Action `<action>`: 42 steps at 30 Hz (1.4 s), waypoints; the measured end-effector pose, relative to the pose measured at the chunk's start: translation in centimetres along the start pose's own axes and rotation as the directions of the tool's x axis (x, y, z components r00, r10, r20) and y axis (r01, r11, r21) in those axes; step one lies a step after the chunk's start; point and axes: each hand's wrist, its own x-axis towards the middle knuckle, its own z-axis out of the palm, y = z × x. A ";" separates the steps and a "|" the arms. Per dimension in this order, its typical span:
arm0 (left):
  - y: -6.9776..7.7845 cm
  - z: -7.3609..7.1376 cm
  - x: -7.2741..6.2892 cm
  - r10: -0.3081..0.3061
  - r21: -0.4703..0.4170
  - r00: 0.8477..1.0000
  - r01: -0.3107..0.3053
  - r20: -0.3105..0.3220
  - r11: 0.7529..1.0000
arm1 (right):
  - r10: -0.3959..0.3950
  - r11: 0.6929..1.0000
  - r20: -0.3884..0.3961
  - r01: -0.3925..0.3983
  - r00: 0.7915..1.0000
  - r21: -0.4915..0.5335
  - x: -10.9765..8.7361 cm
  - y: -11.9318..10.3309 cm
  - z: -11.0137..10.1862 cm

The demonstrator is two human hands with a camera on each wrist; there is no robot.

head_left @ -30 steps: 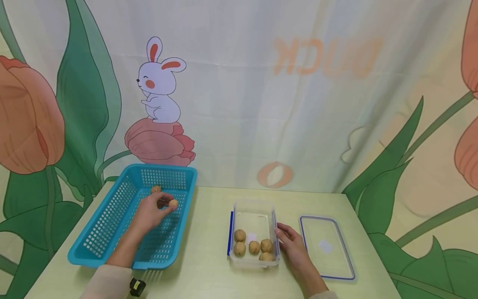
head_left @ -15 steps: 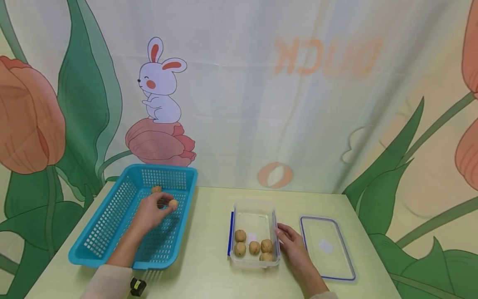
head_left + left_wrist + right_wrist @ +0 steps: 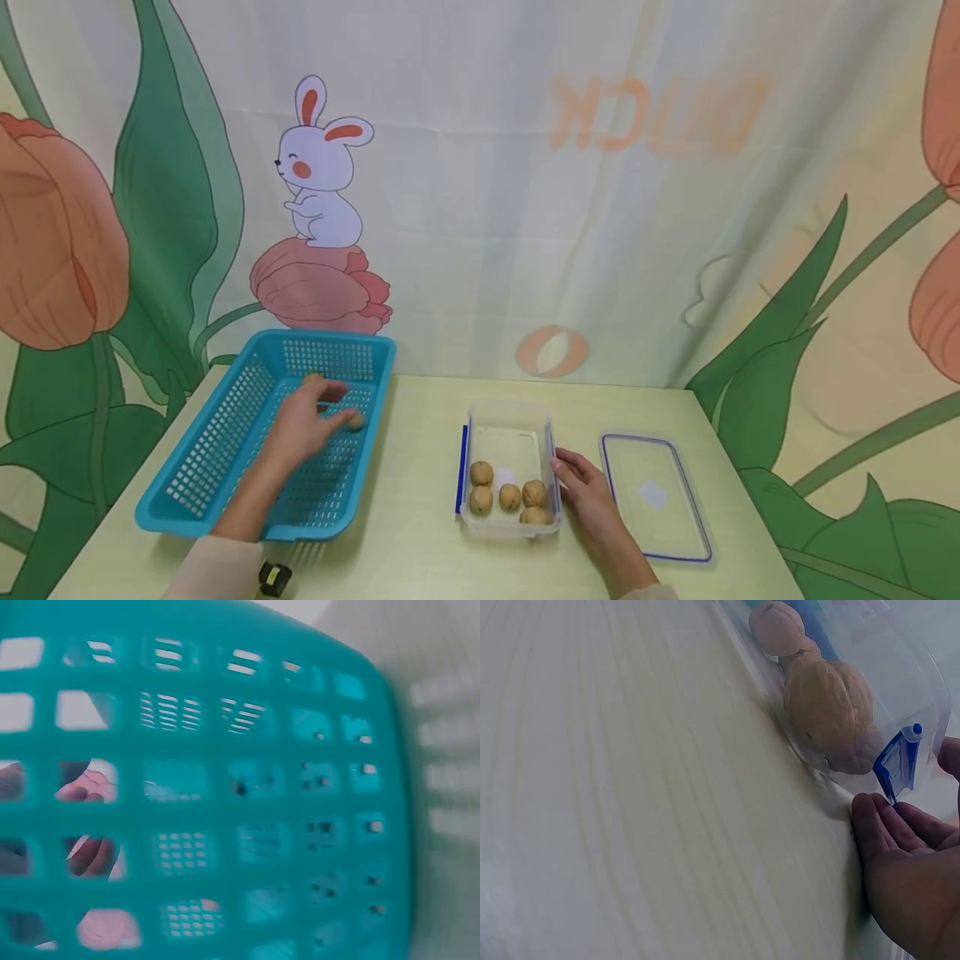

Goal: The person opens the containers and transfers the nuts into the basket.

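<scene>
Five walnuts point(image 3: 510, 497) lie in the box point(image 3: 517, 443) below backward orange "DUCK" lettering point(image 3: 660, 115).

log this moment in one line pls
left hand: in blue basket, beside walnut, not gripping | right hand: against clear box | box: five walnuts visible | lid: off

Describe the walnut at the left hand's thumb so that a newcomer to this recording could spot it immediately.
Find the blue basket on the left of the table. Inside it is the left hand, and the walnut sits by its thumb tip, near the basket's right side. The second walnut there is farther back, partly hidden.
</scene>
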 end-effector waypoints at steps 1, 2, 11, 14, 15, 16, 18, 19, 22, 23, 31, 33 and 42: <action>0.7 0.0 -0.1 0.018 0.007 1.000 -0.018 -0.002 1.000 | 0.003 1.000 -0.002 -0.003 1.000 -0.002 0.0 0.0 0.0; 1.4 -0.1 -0.2 0.035 0.008 0.999 -0.035 -0.001 0.999 | 0.005 1.000 -0.004 -0.005 1.000 -0.008 -0.1 0.0 0.0; 8.7 1.1 -0.9 0.201 -0.025 0.979 -0.200 0.020 0.979 | -0.006 1.000 0.006 0.006 1.000 0.006 0.0 0.1 -0.1; 10.9 2.0 -1.1 0.258 -0.036 0.966 -0.257 0.026 0.966 | -0.007 1.000 0.006 0.007 1.000 0.000 0.1 0.1 -0.1; 11.6 2.3 -1.2 0.277 -0.042 0.960 -0.276 0.031 0.960 | -0.008 1.000 0.001 0.008 1.000 -0.002 0.2 0.1 -0.1; 12.3 2.7 -1.3 0.291 -0.047 0.956 -0.290 0.040 0.956 | -0.010 1.000 -0.004 0.010 1.000 -0.005 0.2 0.0 -0.1; 13.5 3.5 -1.5 0.312 -0.048 0.948 -0.310 0.064 0.950 | -0.020 1.000 -0.010 0.020 1.000 -0.011 0.1 0.0 -0.1; 14.0 3.9 -1.6 0.317 -0.049 0.945 -0.314 0.079 0.948 | -0.022 1.000 -0.009 0.022 1.000 -0.012 0.1 0.0 0.0; 15.4 5.2 -1.8 0.337 -0.056 0.933 -0.333 0.124 0.941 | -0.024 1.000 0.000 0.024 1.000 -0.015 -0.1 -0.1 0.0; 15.7 5.6 -1.9 0.345 -0.057 0.928 -0.341 0.138 0.938 | -0.026 1.000 0.006 0.026 1.000 -0.016 -0.1 -0.1 0.0; 17.2 10.3 -2.2 0.399 -0.069 0.884 -0.394 0.244 0.916 | -0.037 0.999 0.021 0.038 0.999 -0.027 -0.1 0.0 0.2; 17.1 11.7 -2.4 0.401 -0.060 0.873 -0.401 0.277 0.914 | -0.037 0.999 0.025 0.038 0.999 -0.028 0.0 0.0 0.3; 15.7 17.7 -2.3 0.397 -0.026 0.809 -0.430 0.434 0.903 | -0.028 1.000 0.016 0.028 0.999 -0.004 -0.2 -0.2 0.1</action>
